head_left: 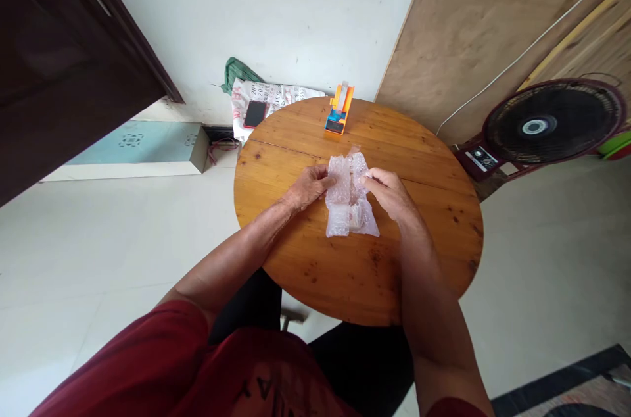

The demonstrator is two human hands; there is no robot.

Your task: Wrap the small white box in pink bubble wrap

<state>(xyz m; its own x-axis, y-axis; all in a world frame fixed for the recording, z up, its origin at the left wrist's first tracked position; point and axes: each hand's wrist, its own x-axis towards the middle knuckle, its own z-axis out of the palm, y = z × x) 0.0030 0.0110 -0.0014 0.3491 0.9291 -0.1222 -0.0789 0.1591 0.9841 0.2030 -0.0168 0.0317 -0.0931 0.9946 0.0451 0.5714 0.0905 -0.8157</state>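
A sheet of bubble wrap (339, 181) lies folded round something pale on the round wooden table. Between its two flaps a strip of the wrapped thing (354, 214) shows, too little to tell its kind. My left hand (314, 185) grips the left flap between thumb and fingers. On the opposite side, my right hand (387, 190) pinches the edge of the right flap. A bit of clear tape seems to stick up at the far end of the wrap.
An orange tape dispenser (339, 111) stands near the far edge of the table (276, 220). Behind it, a phone (255, 114) rests on a printed white sack (290, 95) by the wall. A dark fan (532, 127) is to the right, a pale blue box (133, 144) at left.
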